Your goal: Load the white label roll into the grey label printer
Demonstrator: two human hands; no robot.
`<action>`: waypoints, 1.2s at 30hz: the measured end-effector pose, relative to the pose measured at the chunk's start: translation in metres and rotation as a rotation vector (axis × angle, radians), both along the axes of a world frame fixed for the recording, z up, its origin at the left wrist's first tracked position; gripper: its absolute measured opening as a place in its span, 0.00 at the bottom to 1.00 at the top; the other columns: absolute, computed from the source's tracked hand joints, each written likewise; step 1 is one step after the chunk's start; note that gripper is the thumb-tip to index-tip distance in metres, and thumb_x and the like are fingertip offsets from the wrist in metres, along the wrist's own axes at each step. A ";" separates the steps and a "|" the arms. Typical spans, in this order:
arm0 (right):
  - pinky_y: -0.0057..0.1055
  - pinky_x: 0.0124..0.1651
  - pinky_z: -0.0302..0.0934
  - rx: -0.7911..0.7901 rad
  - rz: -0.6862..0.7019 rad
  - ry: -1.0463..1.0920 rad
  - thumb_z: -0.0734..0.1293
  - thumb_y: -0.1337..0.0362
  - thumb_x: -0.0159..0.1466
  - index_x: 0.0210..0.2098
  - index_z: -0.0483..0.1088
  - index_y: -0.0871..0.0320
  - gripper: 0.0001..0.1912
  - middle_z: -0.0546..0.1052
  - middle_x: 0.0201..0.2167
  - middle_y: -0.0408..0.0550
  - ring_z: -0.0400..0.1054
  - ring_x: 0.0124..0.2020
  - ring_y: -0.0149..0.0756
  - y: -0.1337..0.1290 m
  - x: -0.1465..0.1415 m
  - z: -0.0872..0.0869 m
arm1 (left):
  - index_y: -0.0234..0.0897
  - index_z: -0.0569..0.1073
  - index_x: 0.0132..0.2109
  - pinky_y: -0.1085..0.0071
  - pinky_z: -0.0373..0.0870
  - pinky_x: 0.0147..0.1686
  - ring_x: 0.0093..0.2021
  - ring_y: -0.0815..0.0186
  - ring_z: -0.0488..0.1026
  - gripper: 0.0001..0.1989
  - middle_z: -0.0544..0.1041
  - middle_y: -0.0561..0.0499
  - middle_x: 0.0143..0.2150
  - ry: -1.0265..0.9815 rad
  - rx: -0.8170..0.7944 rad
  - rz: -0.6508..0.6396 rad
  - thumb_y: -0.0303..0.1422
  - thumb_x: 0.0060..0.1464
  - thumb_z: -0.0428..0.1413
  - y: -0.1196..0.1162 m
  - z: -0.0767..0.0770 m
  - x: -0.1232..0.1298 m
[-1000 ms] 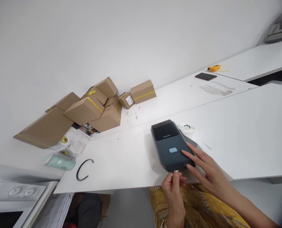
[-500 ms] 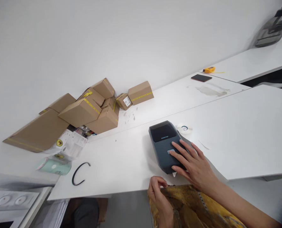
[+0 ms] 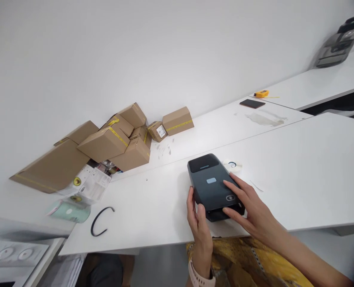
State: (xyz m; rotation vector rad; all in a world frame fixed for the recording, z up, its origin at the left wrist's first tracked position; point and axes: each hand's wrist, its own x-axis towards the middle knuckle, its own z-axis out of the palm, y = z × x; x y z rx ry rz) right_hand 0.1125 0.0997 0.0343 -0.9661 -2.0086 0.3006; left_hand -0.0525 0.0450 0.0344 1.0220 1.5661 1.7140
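Observation:
A dark blue-grey label printer [image 3: 214,187] lies on the white table in front of me. It has a dark window, a pale blue button and a small oval mark. A dark gap shows at its near edge, as if the lid is slightly lifted. My left hand [image 3: 198,221] grips the near left corner, fingers along the side and thumb at the front. On the other side, my right hand [image 3: 248,205] holds the near right edge, its thumb at the front lip. Behind the printer, partly covered, lies a white label roll [image 3: 233,165].
Cardboard boxes [image 3: 105,141] are piled at the back left, beside plastic-wrapped packets [image 3: 93,183] and a mint-green pack [image 3: 72,211]. A black headband [image 3: 96,223] lies at front left. Farther back are a dark flat device [image 3: 252,103], a yellow tape measure [image 3: 261,94] and a clear jug [image 3: 338,46].
My left hand has risen from the table's front edge to the printer's left corner. My right hand has moved off the button area to the near right edge. The near edge now shows a gap.

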 end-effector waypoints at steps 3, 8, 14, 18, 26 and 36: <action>0.51 0.63 0.61 0.090 0.010 -0.025 0.62 0.56 0.72 0.71 0.50 0.45 0.31 0.59 0.70 0.57 0.59 0.67 0.52 0.020 0.001 0.016 | 0.41 0.65 0.67 0.64 0.63 0.66 0.69 0.57 0.64 0.29 0.65 0.43 0.70 -0.078 0.088 0.052 0.50 0.66 0.48 0.012 0.008 -0.006; 0.52 0.62 0.61 0.191 0.027 -0.016 0.60 0.52 0.72 0.66 0.60 0.48 0.25 0.68 0.66 0.56 0.65 0.64 0.52 0.070 -0.013 0.057 | 0.36 0.71 0.60 0.59 0.67 0.61 0.59 0.56 0.74 0.24 0.77 0.39 0.58 -0.095 0.122 0.169 0.47 0.65 0.50 0.051 0.011 -0.032; 0.50 0.57 0.65 0.044 0.042 0.108 0.59 0.48 0.70 0.60 0.67 0.53 0.25 0.76 0.57 0.55 0.71 0.57 0.52 0.143 -0.046 0.110 | 0.38 0.72 0.57 0.59 0.67 0.59 0.61 0.54 0.71 0.20 0.75 0.40 0.61 0.222 -0.200 -0.020 0.38 0.60 0.56 0.101 0.003 -0.052; 0.50 0.58 0.65 -0.085 0.029 0.123 0.57 0.43 0.69 0.63 0.65 0.55 0.31 0.74 0.60 0.56 0.70 0.59 0.53 0.187 -0.063 0.125 | 0.39 0.68 0.62 0.59 0.63 0.63 0.66 0.52 0.66 0.27 0.71 0.40 0.65 0.391 -0.278 -0.075 0.39 0.56 0.58 0.113 -0.001 -0.045; 0.59 0.62 0.59 -0.123 -0.049 0.076 0.55 0.43 0.70 0.70 0.55 0.59 0.37 0.67 0.66 0.63 0.64 0.64 0.60 0.221 -0.070 0.121 | 0.38 0.61 0.67 0.61 0.59 0.66 0.70 0.53 0.62 0.31 0.65 0.40 0.70 0.428 -0.306 -0.051 0.41 0.60 0.55 0.109 -0.012 -0.038; 0.55 0.62 0.60 0.270 -0.072 0.159 0.59 0.51 0.70 0.65 0.61 0.58 0.28 0.67 0.65 0.63 0.62 0.64 0.55 0.191 -0.066 0.125 | 0.37 0.53 0.71 0.58 0.63 0.63 0.68 0.51 0.66 0.36 0.66 0.36 0.70 0.450 -0.292 -0.053 0.39 0.61 0.55 0.109 -0.009 -0.036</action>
